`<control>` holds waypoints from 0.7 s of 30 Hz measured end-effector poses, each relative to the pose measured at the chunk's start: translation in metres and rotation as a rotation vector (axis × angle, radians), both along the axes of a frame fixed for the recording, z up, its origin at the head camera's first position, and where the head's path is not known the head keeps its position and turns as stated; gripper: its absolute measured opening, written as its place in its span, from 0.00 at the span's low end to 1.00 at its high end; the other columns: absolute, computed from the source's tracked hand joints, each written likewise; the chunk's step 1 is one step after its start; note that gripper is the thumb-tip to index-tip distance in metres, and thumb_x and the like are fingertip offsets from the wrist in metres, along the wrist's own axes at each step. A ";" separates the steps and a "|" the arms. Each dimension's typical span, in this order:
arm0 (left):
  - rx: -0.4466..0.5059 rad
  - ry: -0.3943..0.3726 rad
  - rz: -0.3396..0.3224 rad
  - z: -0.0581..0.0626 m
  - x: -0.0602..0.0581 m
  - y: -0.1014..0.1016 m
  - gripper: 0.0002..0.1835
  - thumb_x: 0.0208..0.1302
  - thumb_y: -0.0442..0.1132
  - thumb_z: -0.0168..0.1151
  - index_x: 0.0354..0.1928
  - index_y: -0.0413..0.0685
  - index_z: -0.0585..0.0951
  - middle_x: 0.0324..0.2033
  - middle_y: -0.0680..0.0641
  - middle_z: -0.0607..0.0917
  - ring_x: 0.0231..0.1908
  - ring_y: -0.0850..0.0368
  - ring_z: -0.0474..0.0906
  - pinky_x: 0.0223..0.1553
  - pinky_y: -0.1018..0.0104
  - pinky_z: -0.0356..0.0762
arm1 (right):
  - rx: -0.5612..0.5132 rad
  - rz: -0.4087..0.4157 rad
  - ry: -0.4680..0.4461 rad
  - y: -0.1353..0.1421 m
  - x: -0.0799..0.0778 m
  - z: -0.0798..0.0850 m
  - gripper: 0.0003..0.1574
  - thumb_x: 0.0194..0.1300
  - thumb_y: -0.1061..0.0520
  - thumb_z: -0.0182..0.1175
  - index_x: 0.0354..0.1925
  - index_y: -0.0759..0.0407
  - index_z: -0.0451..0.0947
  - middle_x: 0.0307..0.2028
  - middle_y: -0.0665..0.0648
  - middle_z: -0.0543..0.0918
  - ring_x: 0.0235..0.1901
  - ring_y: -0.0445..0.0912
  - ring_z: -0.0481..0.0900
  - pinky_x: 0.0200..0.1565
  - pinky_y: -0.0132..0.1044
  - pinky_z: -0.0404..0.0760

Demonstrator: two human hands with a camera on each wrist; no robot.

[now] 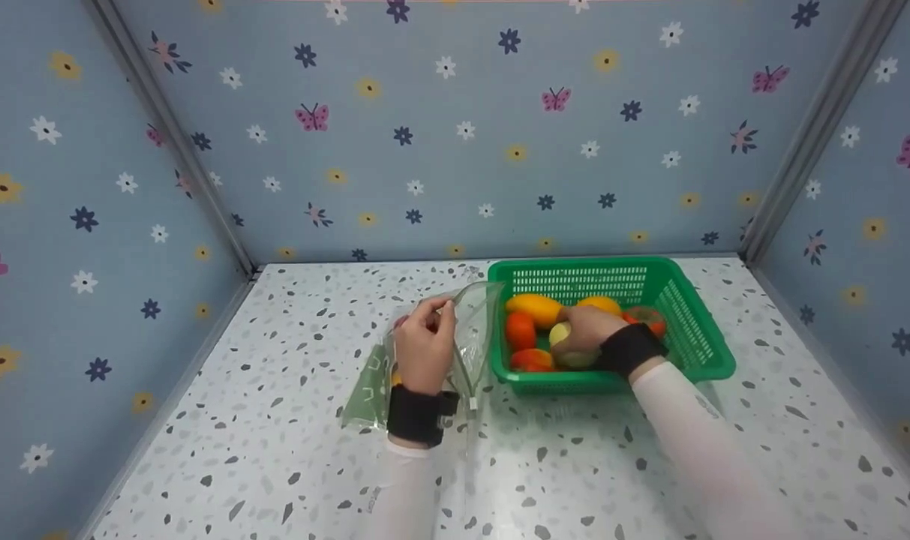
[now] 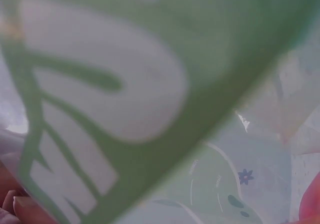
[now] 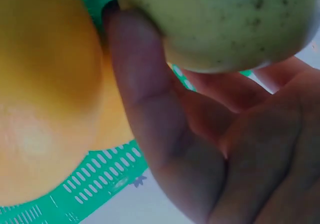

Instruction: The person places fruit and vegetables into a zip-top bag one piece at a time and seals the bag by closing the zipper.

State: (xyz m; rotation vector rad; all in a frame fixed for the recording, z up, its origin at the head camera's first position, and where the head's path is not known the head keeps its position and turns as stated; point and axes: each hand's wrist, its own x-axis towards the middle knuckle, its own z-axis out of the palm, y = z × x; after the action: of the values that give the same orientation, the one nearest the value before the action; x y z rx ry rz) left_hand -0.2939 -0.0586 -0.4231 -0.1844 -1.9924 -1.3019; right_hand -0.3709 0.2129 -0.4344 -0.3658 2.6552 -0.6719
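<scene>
My left hand point(image 1: 423, 352) pinches the edge of a clear zip bag point(image 1: 479, 330) with green print, which lies left of the basket. Something reddish and something yellow show in the bag, mostly hidden behind that hand. The bag's green panel point(image 2: 150, 109) fills much of the left wrist view. Inside the green basket point(image 1: 698, 322), my right hand point(image 1: 593, 328) grips a pale green round fruit point(image 3: 225, 29) with brown specks. Its thumb point(image 3: 145, 79) curls against the fruit's side in the right wrist view. A large yellow fruit point(image 3: 45, 94) is close beside the thumb.
Around the right hand the basket holds a yellow oblong fruit point(image 1: 533, 308), an orange-red fruit point(image 1: 520, 330), a red-orange one point(image 1: 532, 361) and a tomato-like one point(image 1: 650, 321). The speckled table point(image 1: 274, 420) meets a flowered back wall point(image 1: 462, 172).
</scene>
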 end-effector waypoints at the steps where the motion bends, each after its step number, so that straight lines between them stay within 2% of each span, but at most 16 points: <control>1: 0.002 -0.001 0.002 0.000 0.000 0.000 0.07 0.70 0.34 0.64 0.41 0.41 0.89 0.14 0.50 0.73 0.15 0.71 0.59 0.22 0.70 0.60 | -0.001 0.007 0.023 0.000 -0.001 0.001 0.28 0.59 0.49 0.68 0.57 0.53 0.77 0.38 0.56 0.84 0.35 0.51 0.78 0.35 0.38 0.73; 7: 0.010 0.005 -0.003 -0.002 0.000 0.000 0.07 0.70 0.34 0.63 0.41 0.41 0.89 0.13 0.50 0.73 0.15 0.72 0.59 0.22 0.70 0.61 | 0.019 0.029 0.181 -0.005 -0.002 0.015 0.42 0.62 0.44 0.68 0.68 0.60 0.72 0.48 0.60 0.85 0.38 0.51 0.78 0.37 0.37 0.75; 10: 0.004 0.017 -0.004 -0.002 -0.001 0.000 0.07 0.70 0.34 0.63 0.40 0.40 0.89 0.13 0.49 0.74 0.15 0.71 0.60 0.22 0.70 0.61 | -0.021 0.005 0.211 -0.009 0.001 0.024 0.41 0.63 0.44 0.68 0.68 0.59 0.72 0.49 0.60 0.84 0.40 0.52 0.78 0.40 0.40 0.76; 14: 0.001 0.016 -0.001 -0.001 -0.002 -0.001 0.07 0.69 0.34 0.64 0.40 0.39 0.89 0.14 0.48 0.74 0.15 0.71 0.60 0.22 0.70 0.61 | -0.139 -0.030 0.247 -0.015 0.005 0.031 0.41 0.65 0.45 0.67 0.70 0.59 0.70 0.52 0.61 0.83 0.43 0.52 0.79 0.45 0.43 0.78; 21: 0.012 0.001 0.000 0.000 -0.001 0.000 0.07 0.70 0.34 0.64 0.41 0.39 0.89 0.13 0.51 0.72 0.16 0.71 0.59 0.22 0.70 0.60 | -0.458 -0.109 0.307 -0.029 0.018 0.039 0.40 0.66 0.47 0.69 0.71 0.55 0.69 0.62 0.65 0.78 0.51 0.59 0.79 0.51 0.51 0.81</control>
State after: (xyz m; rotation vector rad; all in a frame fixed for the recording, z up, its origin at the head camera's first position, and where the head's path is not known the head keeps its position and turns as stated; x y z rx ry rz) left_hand -0.2949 -0.0588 -0.4232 -0.1787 -1.9832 -1.3130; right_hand -0.3532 0.1843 -0.3955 -0.4817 2.7986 -1.3651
